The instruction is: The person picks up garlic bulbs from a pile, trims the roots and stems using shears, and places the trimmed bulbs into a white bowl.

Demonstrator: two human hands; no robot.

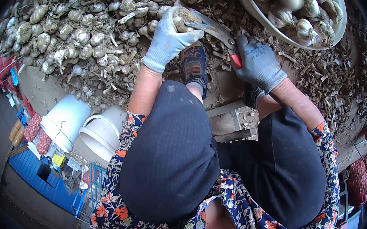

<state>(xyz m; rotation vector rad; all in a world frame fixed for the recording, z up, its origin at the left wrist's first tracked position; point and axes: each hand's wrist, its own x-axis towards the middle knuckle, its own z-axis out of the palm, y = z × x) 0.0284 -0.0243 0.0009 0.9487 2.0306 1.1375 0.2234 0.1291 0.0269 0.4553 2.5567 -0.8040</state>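
My left hand (pixel 166 38), in a pale grey-blue work glove, grips a dirt-covered garlic bulb (pixel 184 19) at the top middle. The open blades of a pair of shears (pixel 216 30) reach from the right to this bulb, one blade overlapping it in this view. My right hand (pixel 259 62), gloved in grey, is closed around the shears' handles, one of which shows red. Behind and to the left of my left hand spreads a large heap of garlic bulbs (pixel 82 36) with stems and roots.
A pale bucket (pixel 302 45) with garlic bulbs in it stands at the top right. Dry garlic trimmings (pixel 324 79) cover the ground to the right. Two white buckets (pixel 66 118) sit at the left, near red net sacks (pixel 33 127). My shoe (pixel 193 64) is below the left hand.
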